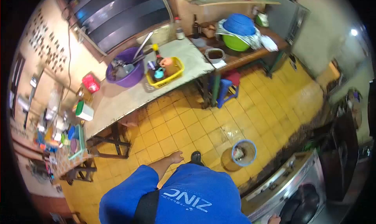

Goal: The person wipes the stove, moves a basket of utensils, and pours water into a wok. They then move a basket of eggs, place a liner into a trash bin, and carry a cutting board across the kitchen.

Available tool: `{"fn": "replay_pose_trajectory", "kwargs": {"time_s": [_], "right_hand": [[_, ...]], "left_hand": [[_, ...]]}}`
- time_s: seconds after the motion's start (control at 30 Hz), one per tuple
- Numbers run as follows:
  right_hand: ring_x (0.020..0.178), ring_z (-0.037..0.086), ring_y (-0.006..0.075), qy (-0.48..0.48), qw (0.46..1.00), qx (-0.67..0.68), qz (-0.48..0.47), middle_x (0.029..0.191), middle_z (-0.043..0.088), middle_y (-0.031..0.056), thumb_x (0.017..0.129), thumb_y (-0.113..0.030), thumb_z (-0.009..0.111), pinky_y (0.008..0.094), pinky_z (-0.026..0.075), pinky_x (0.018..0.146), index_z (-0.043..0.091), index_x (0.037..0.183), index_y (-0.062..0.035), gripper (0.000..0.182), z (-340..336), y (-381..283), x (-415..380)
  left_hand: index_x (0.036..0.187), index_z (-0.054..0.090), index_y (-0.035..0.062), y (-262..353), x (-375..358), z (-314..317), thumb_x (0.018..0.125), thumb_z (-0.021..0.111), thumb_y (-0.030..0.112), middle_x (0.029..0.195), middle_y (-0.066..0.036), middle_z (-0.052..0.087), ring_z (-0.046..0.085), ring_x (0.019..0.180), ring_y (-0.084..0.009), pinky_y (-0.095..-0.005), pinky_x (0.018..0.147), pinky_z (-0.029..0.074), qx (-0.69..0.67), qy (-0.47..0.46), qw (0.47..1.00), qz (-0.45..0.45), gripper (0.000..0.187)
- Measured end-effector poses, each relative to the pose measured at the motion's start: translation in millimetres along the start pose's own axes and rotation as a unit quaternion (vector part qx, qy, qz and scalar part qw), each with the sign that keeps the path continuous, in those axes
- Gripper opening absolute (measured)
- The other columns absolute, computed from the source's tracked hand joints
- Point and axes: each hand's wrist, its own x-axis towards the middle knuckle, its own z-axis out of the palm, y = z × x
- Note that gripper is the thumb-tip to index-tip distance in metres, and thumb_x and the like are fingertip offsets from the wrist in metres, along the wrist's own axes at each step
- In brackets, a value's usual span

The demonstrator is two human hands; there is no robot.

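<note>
My left hand (177, 157) hangs low in front of my blue shirt, over the tiled floor, with its fingers curled in and nothing visible in them. At the bottom edge, my right hand (274, 219) is only partly in view. It is beside a black pan (303, 204) on the metal stove (270, 200). Whether its fingers grip the pan is hidden.
A long table (113, 102) bears a purple basin (135, 81) of utensils and a yellow basket (172, 81) with bottles. A wooden table (250, 59) holds a blue bowl (239, 24). On the floor stand a waste bin (250, 161) and a blue stool (225, 92).
</note>
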Motion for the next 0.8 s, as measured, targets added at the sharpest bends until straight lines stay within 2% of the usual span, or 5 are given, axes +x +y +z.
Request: {"fn": "replay_pose_trajectory", "kwargs": {"time_s": [0.1, 0.17, 0.27, 0.4, 0.8], "right_hand": [[0.054, 0.059, 0.0278, 0.017, 0.97, 0.115, -0.212, 0.066, 0.062, 0.0145, 0.085, -0.036, 0.059, 0.0387, 0.048, 0.054, 0.06, 0.098, 0.0043, 0.042, 31, -51, 67], [0.047, 0.052, 0.013, -0.099, 0.947, 0.304, -0.023, 0.06, 0.057, 0.0055, 0.085, -0.03, 0.059, 0.0292, 0.041, 0.04, 0.063, 0.086, -0.0018, 0.028, 33, -167, 38], [0.076, 0.062, 0.0417, -0.064, 0.923, -0.24, -0.295, 0.076, 0.063, 0.0263, 0.08, -0.033, 0.057, 0.0458, 0.049, 0.066, 0.064, 0.074, 0.0056, 0.04, 44, -322, -19], [0.077, 0.065, 0.0342, -0.222, 0.96, 0.023, -0.168, 0.078, 0.066, 0.022, 0.078, -0.034, 0.062, 0.0416, 0.05, 0.072, 0.065, 0.09, 0.0029, 0.039, 96, -451, -53], [0.073, 0.064, 0.0347, -0.189, 0.787, -0.118, -0.575, 0.074, 0.065, 0.0193, 0.082, -0.036, 0.06, 0.0421, 0.05, 0.066, 0.064, 0.082, -0.0001, 0.036, 184, -767, -77]], "left_hand": [[0.132, 0.044, 0.0017, -28, 12, -28, 0.08, 0.061, 0.032, 0.13, -0.023, 0.049, 0.049, 0.12, -0.0323, -0.0366, 0.102, 0.039, -0.001, 0.005, 1.0, -0.028, 0.063], [0.132, 0.044, 0.0026, -46, 15, -53, 0.081, 0.061, 0.031, 0.128, -0.022, 0.051, 0.05, 0.118, -0.032, -0.0362, 0.1, 0.04, -0.05, 0.028, 0.998, -0.03, 0.061], [0.132, 0.045, 0.0051, -73, 18, -107, 0.082, 0.061, 0.027, 0.121, -0.02, 0.056, 0.056, 0.108, -0.0299, -0.0355, 0.091, 0.045, -0.186, 0.094, 0.977, -0.041, 0.057], [0.133, 0.043, 0.0074, -95, -14, -159, 0.083, 0.061, 0.026, 0.107, -0.013, 0.061, 0.061, 0.088, -0.0231, -0.0346, 0.067, 0.05, -0.433, 0.182, 0.876, -0.111, 0.056], [0.13, 0.044, 0.0103, -130, -38, -154, 0.085, 0.06, 0.022, 0.099, -0.007, 0.059, 0.059, 0.078, -0.0181, -0.0315, 0.061, 0.048, -0.669, 0.263, 0.675, -0.163, 0.049]]}}
